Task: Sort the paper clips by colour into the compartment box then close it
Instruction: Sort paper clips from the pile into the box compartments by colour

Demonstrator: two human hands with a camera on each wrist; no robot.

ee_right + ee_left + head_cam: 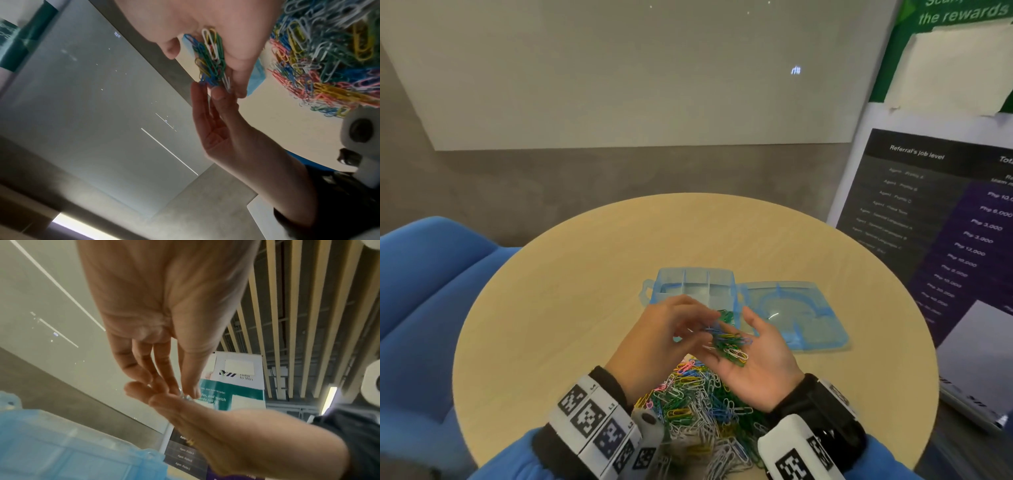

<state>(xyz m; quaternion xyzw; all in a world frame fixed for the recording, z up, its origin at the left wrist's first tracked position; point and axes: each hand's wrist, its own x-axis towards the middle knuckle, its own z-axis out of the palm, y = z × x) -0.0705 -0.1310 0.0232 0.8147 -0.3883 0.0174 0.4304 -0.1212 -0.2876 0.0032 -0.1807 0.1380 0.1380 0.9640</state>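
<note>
The left hand (pixel 654 334) is pinching one clip from the paper clips (pixel 729 344) lying in the flat, upturned right hand (pixel 760 363), near the compartment box (pixel 695 284). Being light, springy and tangle-prone, they probably want fingertip pinches singly.

An office meeting corner: a round wooden worktop (pixel 585 260) stands beside a blue upholstered seat (pixel 424 274), a frosted wall panel (pixel 619 68) and a staff referral banner (pixel 935 205) listing job levels and peso rewards, beneath a slatted ceiling (pixel 298 296) with exposed services.
</note>
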